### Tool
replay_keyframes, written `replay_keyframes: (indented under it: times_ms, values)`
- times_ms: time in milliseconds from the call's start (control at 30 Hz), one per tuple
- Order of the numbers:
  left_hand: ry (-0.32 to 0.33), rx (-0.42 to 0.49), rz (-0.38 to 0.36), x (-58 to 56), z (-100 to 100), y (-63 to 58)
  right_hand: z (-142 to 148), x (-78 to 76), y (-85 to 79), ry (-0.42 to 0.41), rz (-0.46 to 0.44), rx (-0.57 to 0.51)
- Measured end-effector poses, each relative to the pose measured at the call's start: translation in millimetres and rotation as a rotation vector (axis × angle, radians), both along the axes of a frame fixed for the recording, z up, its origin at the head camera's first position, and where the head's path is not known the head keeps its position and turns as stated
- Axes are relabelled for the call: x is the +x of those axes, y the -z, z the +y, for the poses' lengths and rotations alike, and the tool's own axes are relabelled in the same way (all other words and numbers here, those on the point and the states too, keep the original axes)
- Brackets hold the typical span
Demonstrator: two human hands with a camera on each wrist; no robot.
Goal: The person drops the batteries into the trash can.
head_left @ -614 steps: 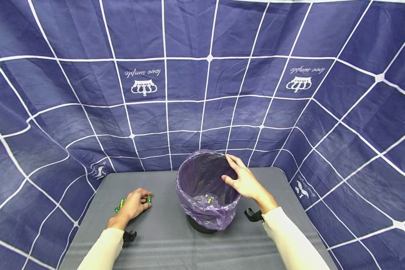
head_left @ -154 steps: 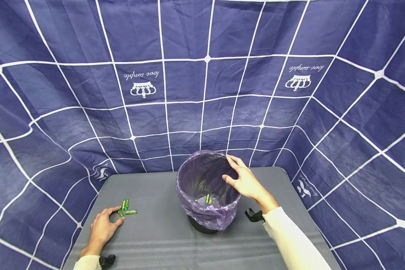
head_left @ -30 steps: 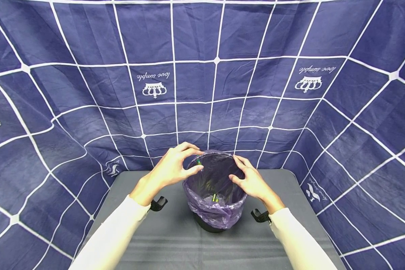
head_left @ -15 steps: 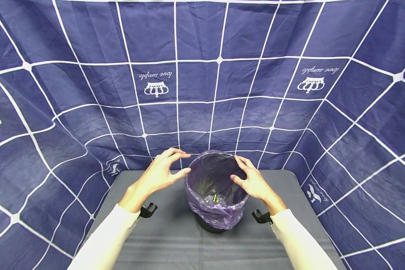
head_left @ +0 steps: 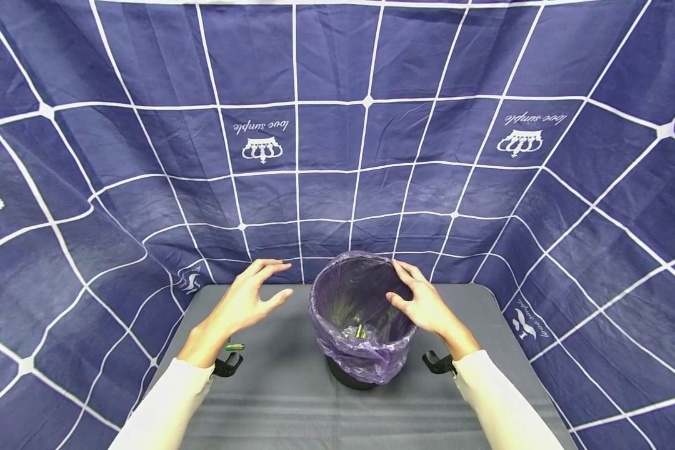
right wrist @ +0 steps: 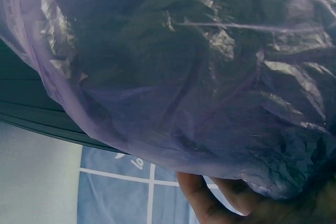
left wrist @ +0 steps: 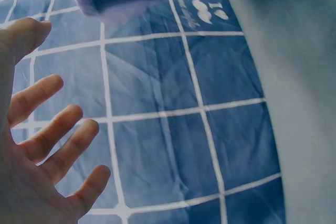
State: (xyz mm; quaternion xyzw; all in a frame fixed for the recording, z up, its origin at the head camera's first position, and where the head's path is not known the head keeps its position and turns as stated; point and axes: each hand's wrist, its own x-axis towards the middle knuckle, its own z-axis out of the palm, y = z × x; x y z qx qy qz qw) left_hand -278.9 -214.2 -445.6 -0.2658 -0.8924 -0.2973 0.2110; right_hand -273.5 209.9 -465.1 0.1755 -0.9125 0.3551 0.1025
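Observation:
In the head view a trash bin (head_left: 349, 380) lined with a purple plastic bag (head_left: 365, 359) stands on the grey table. Green and yellow batteries (head_left: 360, 331) lie at the bottom of the bag. My right hand (head_left: 424, 307) holds the bin's right rim, thumb over the opening and fingers along the outside. The right wrist view shows two of its fingers (right wrist: 202, 198) beyond the bag. Left of the bin, my left hand (head_left: 244, 303) hovers with spread fingers and holds nothing. A battery (head_left: 235, 347) lies on the table beside my left wrist; the forearm hides the table behind it.
The grey tabletop (head_left: 292, 400) extends on both sides of the bin. A blue cloth (head_left: 326, 137) with white grid lines hangs behind the table and along both sides. Black wrist straps (head_left: 227, 364) jut from both wrists.
A second ago a battery showed by my left fingertips at the bin's left rim. The left hand has since moved left, away from the bin, without it. My right hand stays on the rim.

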Motion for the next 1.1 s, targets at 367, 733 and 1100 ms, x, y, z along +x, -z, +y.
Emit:
replay_keyframes:
  times_ms: [367, 733, 1100]
  values:
    - [-0.116, 0.022, -0.038, 1.6, -47, 46.1, 2, 0.1, 0.0, 0.008, -0.004, -0.001]
    - [-0.225, 0.023, -0.037, 2.3, -98, 104.1, 1, 0.5, 0.2, 0.001, 0.008, -0.003]
    - [-0.267, -0.021, -0.152, 6.6, -136, 158.0, -1, 2.1, -0.6, -0.005, 0.000, -0.010]
